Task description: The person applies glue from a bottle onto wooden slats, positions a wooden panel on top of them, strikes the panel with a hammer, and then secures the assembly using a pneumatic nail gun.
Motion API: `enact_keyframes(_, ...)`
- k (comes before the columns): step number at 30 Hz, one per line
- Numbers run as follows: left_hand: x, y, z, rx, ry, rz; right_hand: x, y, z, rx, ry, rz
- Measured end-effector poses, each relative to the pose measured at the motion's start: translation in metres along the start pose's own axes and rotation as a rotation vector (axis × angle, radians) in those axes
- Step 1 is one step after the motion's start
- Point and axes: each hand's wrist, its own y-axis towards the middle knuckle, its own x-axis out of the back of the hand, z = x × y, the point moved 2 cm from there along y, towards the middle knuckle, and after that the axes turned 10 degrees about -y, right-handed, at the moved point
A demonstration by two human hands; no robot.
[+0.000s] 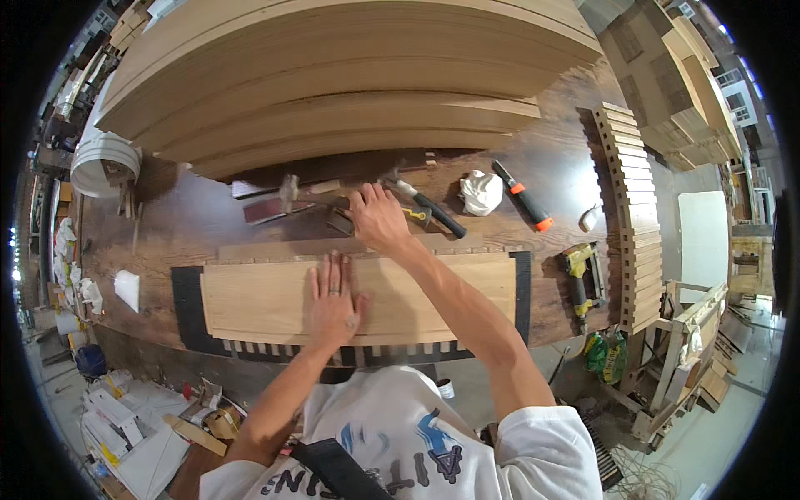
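Observation:
My left hand [335, 310] lies flat with its fingers stretched out on a pale wooden panel [433, 292]. The panel rests on black strips [190, 308] at the table's near edge. Just past its far edge, my right hand [380, 218] has curled fingers pointing down among the tools; whatever they grip, if anything, is hidden. To the right of those fingers lie a black-handled hammer [433, 212] and a small yellow item [415, 214]. A second hammer [288, 193] and a dark red block [263, 211] are on the left.
Long stacked boards [333, 83] fill the table's far side. Rightward are a crumpled white wad [481, 193], a black-and-orange tool [523, 197], a yellow nail gun [582, 279] and a row of notched wooden pieces [635, 217]. A white bucket [104, 165] stands at the left.

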Motion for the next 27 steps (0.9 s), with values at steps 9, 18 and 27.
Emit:
enact_keyframes(9, 0.005, 0.0, -0.003, -0.052, -0.067, -0.078, 0.208, -0.081, -0.064, -0.426, 0.578, -0.321)
enact_keyframes(18, 0.005, 0.004, -0.007, -0.083, -0.004, -0.088, 0.111, -0.197, -0.115, -0.383, 0.857, -0.881)
enact_keyframes(27, -0.005, -0.007, 0.014, -0.075, -0.017, -0.148, 0.193, -0.11, 0.027, -0.138, 1.169, -0.921)
